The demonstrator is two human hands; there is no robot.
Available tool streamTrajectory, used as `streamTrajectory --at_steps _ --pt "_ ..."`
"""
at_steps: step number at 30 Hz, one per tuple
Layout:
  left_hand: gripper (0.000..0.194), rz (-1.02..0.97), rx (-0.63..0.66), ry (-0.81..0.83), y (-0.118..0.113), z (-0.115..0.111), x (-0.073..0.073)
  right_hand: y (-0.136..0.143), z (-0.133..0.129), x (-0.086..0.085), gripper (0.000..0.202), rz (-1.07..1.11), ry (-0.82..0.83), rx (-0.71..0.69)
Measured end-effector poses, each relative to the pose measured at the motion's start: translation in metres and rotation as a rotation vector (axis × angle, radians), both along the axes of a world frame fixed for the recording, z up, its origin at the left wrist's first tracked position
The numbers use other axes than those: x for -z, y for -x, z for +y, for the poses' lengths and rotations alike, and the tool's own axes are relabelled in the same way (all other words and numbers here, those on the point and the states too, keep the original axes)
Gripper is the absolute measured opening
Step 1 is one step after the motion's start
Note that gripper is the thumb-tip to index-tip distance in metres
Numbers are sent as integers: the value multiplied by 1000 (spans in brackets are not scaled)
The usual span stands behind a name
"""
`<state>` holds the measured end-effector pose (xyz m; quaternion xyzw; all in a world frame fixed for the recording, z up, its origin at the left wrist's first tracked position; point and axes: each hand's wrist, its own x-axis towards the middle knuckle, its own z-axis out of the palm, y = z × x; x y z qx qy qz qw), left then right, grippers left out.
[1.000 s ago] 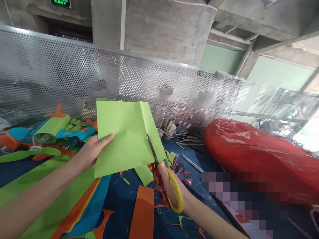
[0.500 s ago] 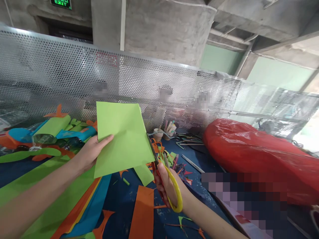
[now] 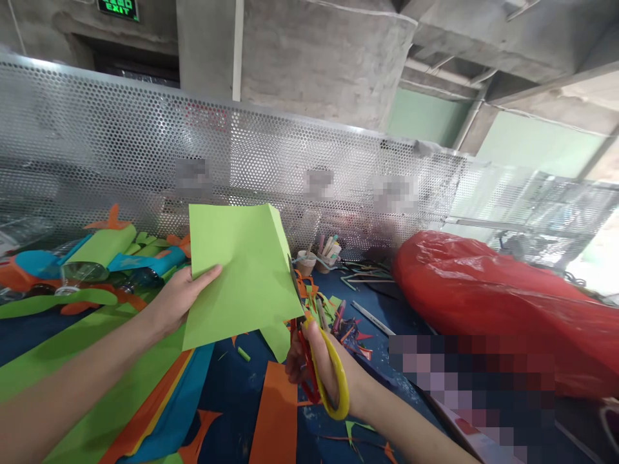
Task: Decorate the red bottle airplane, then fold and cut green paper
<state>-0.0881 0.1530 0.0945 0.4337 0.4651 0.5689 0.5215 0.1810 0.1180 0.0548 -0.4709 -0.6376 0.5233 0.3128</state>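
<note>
A light green sheet of paper (image 3: pixel 242 270) is held up over the table, pinched at its left edge by my left hand (image 3: pixel 186 296), thumb on the front. My right hand (image 3: pixel 322 361) grips scissors (image 3: pixel 341 380) with one yellow and one red handle. Their blades lie along the right edge of the sheet, where a narrow strip bends away near the top right corner. Part of the blades is hidden by the paper. Under my right hand lies an orange paper strip (image 3: pixel 275 412), and a smaller green piece (image 3: pixel 276 341) shows below the sheet.
Bottle crafts wrapped in coloured paper (image 3: pixel 99 251) stand at the left, above stacked coloured sheets (image 3: pixel 101 380). Paper scraps and markers (image 3: pixel 338 322) litter the middle. Cups of pens (image 3: pixel 326 258) stand by the perforated metal screen (image 3: pixel 271 154). A large red plastic bag (image 3: pixel 483 296) fills the right.
The scissors have opened wider and my right hand has shifted slightly down and left. At the sheet's top right, the cut strip now bends away more. My left hand keeps its hold.
</note>
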Motion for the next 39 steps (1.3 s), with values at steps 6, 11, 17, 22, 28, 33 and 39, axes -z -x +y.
streamTrajectory --at_steps 6,11,17,22,28,33,39 --pt "28 17 45 -28 0 2 5 0 -6 -17 74 78 -11 -23" --pt "38 99 76 -63 3 6 11 4 -15 -37 72 112 102 -1" --pt "47 186 56 -96 6 6 10 5 -17 -46 69 120 212 53" --pt "56 349 8 -102 7 1 2 3 -16 -47 71 119 312 11" --pt "38 157 79 -29 5 4 8 5 -15 -42 72 35 108 43" --pt "26 43 68 59 -6 -2 1 3 -17 -42 76 -23 51 14" --pt "23 17 84 61 -6 -3 -1 -1 -16 -41 80 -132 -66 -12"
